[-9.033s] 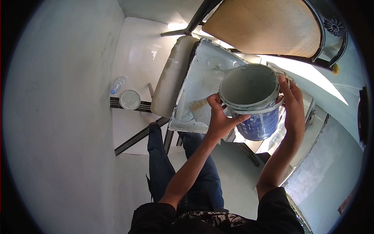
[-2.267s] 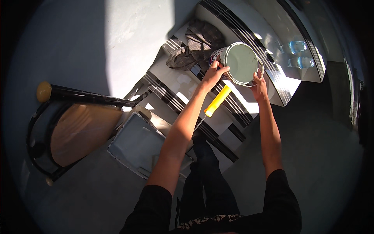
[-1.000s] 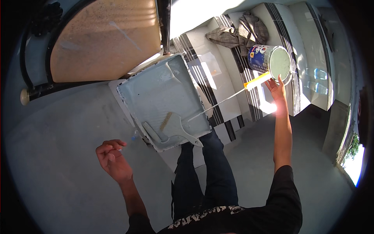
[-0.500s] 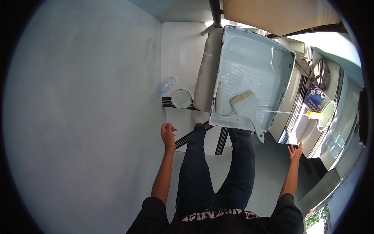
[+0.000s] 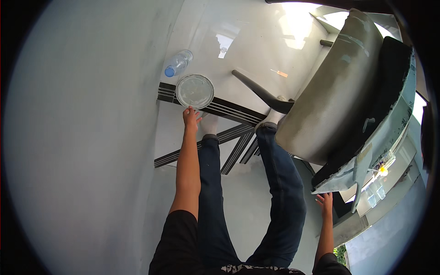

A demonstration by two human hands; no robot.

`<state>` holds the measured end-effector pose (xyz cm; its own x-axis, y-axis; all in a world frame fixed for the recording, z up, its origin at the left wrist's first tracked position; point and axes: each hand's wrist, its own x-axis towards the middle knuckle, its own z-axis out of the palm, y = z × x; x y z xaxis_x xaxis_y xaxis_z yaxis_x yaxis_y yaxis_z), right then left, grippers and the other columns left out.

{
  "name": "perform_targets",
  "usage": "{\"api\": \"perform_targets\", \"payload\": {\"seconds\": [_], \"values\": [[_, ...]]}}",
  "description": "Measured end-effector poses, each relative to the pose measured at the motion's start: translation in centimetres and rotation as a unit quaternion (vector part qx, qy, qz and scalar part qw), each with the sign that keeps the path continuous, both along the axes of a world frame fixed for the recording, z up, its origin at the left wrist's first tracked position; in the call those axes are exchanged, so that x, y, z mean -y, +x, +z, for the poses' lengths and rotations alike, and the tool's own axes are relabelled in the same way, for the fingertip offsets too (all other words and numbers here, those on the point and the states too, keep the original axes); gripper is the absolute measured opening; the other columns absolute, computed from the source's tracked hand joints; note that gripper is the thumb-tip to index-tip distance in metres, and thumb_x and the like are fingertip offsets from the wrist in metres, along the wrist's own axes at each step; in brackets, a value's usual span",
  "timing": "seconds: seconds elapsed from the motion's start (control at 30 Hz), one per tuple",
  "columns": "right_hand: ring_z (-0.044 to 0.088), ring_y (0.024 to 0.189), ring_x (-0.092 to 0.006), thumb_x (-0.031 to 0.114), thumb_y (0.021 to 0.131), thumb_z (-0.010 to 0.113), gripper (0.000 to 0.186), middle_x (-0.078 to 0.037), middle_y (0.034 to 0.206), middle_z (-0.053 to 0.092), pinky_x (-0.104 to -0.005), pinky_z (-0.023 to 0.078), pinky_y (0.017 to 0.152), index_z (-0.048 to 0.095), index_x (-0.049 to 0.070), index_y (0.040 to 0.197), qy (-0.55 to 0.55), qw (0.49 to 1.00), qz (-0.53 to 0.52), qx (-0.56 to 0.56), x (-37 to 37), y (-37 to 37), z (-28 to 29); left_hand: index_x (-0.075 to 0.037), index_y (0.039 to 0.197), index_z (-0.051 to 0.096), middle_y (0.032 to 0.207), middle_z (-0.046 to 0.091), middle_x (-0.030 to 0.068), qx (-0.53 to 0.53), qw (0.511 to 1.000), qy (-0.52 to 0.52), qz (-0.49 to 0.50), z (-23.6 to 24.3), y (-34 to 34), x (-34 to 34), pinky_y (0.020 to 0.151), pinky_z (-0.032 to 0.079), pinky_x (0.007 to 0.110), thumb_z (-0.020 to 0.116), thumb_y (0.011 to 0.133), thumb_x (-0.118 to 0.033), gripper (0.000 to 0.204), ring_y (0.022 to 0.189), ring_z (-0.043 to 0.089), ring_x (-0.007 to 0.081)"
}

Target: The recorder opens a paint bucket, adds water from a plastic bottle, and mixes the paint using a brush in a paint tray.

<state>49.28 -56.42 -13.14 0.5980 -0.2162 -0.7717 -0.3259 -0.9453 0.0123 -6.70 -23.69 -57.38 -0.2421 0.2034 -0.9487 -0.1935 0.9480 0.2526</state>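
My left hand (image 5: 190, 118) reaches down to a round, grey-smeared lid (image 5: 195, 91) on the floor. Its fingertips meet the near rim while the other fingers stand apart; no closed grip on the lid shows. At the right, my right hand (image 5: 325, 201) is open, fingers spread, just below the near corner of a pale blue, paint-stained tray (image 5: 337, 184). Whether they touch cannot be told. The tray shows edge-on on a chair seat (image 5: 355, 133), with a wide paintbrush (image 5: 362, 167) at its near side.
A clear plastic bottle with a blue cap (image 5: 178, 63) lies beyond the lid, by the grey wall (image 5: 91, 128). The chair's padded back (image 5: 330, 91) and a dark chair leg (image 5: 259, 89) rise on the right. A small orange-handled tool (image 5: 280, 73) lies farther off.
My view has shifted down toward the floor. My left hand has moved forward to the lid's rim. The tray and chair now appear farther right, and my right hand sits under the tray's corner.
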Motion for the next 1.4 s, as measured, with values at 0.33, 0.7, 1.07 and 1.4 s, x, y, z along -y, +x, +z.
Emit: {"api": "perform_targets", "payload": {"seconds": [0.33,0.7,1.07,1.4], "values": [[0.062,0.116,-0.0299,0.049,0.091,0.065,0.077,-0.003,0.143,0.047,-0.0453,0.050,0.092,0.027,0.020,0.152,0.136,0.989,0.061,-0.011,4.5,4.5,0.9,0.001,0.102,0.051,0.100,0.065,0.0132,-0.222,0.975,-0.002,-0.014,0.2,3.6,-0.8,0.048,0.057,0.030,0.056,0.101,-0.020,0.021,0.079,0.070,0.0227],[0.064,0.104,-0.0199,0.042,0.097,0.060,0.065,-0.008,0.141,0.047,-0.0393,0.048,0.089,0.035,0.016,0.151,0.064,0.998,-0.003,-0.018,-4.9,-5.9,7.6,-0.002,0.091,0.053,0.087,0.061,0.0087,-0.281,0.890,0.258,-0.250,20.9,0.4,-0.9,0.060,0.051,0.035,0.065,0.096,-0.024,0.026,0.071,0.063,0.0208],[0.061,0.111,-0.0214,0.018,0.098,0.059,0.046,-0.013,0.128,0.061,-0.0365,0.046,0.098,0.049,0.007,0.142,0.311,0.923,0.204,-0.100,-18.6,-19.2,22.0,-0.008,0.088,0.063,0.090,0.056,0.0051,-0.193,0.595,0.478,-0.617,60.1,1.4,-5.6,0.066,0.047,0.037,0.078,0.080,-0.014,0.018,0.079,0.056,0.0232],[0.056,0.117,-0.0147,0.015,0.102,0.052,0.038,-0.007,0.126,0.061,-0.0306,0.041,0.103,0.050,-0.001,0.137,0.547,0.825,0.045,-0.131,-24.0,-21.2,26.0,-0.009,0.085,0.062,0.090,0.055,0.0025,0.027,0.378,0.605,-0.700,76.4,14.2,-8.3,0.067,0.045,0.032,0.072,0.073,-0.012,0.016,0.081,0.056,0.0180]]}}
